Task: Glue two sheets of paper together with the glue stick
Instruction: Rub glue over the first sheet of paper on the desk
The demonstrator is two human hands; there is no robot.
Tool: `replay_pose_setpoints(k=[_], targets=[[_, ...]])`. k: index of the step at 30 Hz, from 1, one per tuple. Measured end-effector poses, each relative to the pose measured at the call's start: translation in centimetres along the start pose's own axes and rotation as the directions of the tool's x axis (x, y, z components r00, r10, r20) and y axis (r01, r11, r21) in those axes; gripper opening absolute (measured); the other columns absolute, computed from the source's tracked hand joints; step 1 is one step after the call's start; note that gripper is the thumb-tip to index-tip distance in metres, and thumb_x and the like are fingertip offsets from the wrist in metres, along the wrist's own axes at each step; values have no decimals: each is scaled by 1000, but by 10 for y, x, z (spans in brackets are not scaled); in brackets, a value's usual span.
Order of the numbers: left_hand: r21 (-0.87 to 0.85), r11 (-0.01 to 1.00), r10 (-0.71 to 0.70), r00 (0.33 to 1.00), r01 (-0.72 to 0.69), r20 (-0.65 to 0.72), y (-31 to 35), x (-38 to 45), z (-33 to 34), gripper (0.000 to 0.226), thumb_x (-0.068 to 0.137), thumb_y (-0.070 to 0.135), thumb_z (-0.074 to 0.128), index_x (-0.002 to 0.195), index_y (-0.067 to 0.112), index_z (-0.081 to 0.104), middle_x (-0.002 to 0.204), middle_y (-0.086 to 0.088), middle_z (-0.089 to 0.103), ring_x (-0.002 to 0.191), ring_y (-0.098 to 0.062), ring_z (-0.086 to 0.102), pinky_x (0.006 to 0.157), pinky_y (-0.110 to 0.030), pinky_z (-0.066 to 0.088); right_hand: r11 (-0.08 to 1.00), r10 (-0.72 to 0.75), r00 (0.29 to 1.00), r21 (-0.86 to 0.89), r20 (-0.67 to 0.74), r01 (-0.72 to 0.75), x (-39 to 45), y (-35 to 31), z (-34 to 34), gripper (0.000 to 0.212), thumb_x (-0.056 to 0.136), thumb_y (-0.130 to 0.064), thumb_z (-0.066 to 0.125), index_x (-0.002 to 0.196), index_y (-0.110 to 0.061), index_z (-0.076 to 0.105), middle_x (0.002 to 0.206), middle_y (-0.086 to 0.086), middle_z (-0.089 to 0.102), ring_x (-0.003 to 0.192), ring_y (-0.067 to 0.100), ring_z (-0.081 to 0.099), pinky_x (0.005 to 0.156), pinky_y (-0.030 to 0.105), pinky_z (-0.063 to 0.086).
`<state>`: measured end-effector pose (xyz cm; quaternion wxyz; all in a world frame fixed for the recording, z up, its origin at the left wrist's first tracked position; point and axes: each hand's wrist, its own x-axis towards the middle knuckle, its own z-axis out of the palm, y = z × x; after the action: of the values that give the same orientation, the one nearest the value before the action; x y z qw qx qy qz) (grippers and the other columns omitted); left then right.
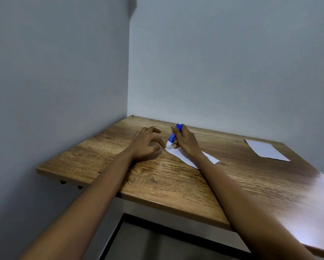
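Wooden desk (176,177) in a grey wall corner, right hand (185,140) gripping glue stick (173,136) tilted tip-down on near paper sheet (185,156), left hand (147,143) fingers loosely spread, touching the sheet's edge, second sheet (266,150) well apart at 3 o'clock

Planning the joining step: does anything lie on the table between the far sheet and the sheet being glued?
Nothing visible does. Bare wooden table separates the far sheet from the near sheet, where the right hand holds the glue stick.

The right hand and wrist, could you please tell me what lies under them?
A white paper sheet lies flat on the wooden table. The right hand holds the glue stick, tip down at the sheet's left end. The sheet's middle is covered.
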<state>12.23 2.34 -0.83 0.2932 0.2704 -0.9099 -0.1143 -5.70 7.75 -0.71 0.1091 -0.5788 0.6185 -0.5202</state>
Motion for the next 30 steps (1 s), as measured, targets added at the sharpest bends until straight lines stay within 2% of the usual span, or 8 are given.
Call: replay_pose_setpoints(k=[2, 6, 9, 11, 17, 25, 30], targets=[[31, 999, 9, 999, -11, 51, 3, -1, -1, 35, 71, 37, 45, 95, 36, 71, 140, 2, 43, 128, -17, 33, 108, -47, 25, 992, -30, 1000, -125, -8, 29, -1, -1, 2, 38, 95, -52, 41, 90, -14, 48, 69, 5, 66, 59, 19, 65, 63, 33, 46], [38, 999, -5, 993, 1, 115, 6, -3, -1, 41, 71, 38, 44, 104, 39, 69, 149, 2, 35, 136, -18, 26, 112, -50, 21, 965, -46, 999, -259, -8, 43, 1, -1, 5, 42, 95, -54, 36, 99, -14, 48, 64, -2, 64, 60, 17, 65, 66, 34, 44], [17, 1000, -28, 989, 25, 148, 8, -3, -2, 46, 71, 40, 45, 111, 34, 67, 152, 2, 31, 139, -18, 22, 114, -51, 19, 947, -60, 998, -316, -2, 57, 1, -1, 6, 44, 95, -54, 35, 101, -14, 50, 67, 2, 67, 64, 19, 65, 68, 35, 45], [16, 999, -44, 985, 42, 169, 9, -4, -3, 44, 71, 40, 45, 109, 36, 67, 152, 3, 29, 140, -17, 19, 114, -51, 18, 938, -70, 997, -341, 10, 70, 2, 0, 6, 45, 95, -55, 34, 102, -14, 50, 70, 5, 67, 67, 22, 65, 69, 37, 46], [32, 999, -49, 980, 44, 191, 9, -3, -4, 43, 71, 41, 44, 106, 37, 68, 153, 3, 27, 141, -17, 17, 115, -51, 16, 899, -100, 994, -425, 40, 107, 3, 2, 6, 43, 95, -56, 34, 98, -15, 48, 74, 3, 60, 67, 22, 56, 61, 33, 38], [32, 998, -63, 980, 58, 189, 7, -1, -1, 43, 68, 41, 45, 103, 39, 69, 150, 4, 32, 139, -16, 20, 115, -46, 16, 881, -30, 997, -474, -69, -6, 8, 16, -12, 40, 96, -54, 34, 99, -16, 45, 73, 0, 55, 66, 20, 53, 58, 32, 34], [18, 998, -62, 979, 59, 193, 7, -1, -1, 43, 67, 41, 46, 103, 39, 69, 149, 4, 33, 139, -17, 21, 115, -47, 16, 884, 25, 988, -459, -151, -93, 12, 24, -20, 35, 96, -53, 35, 96, -18, 41, 75, 2, 54, 68, 22, 52, 56, 31, 30]])
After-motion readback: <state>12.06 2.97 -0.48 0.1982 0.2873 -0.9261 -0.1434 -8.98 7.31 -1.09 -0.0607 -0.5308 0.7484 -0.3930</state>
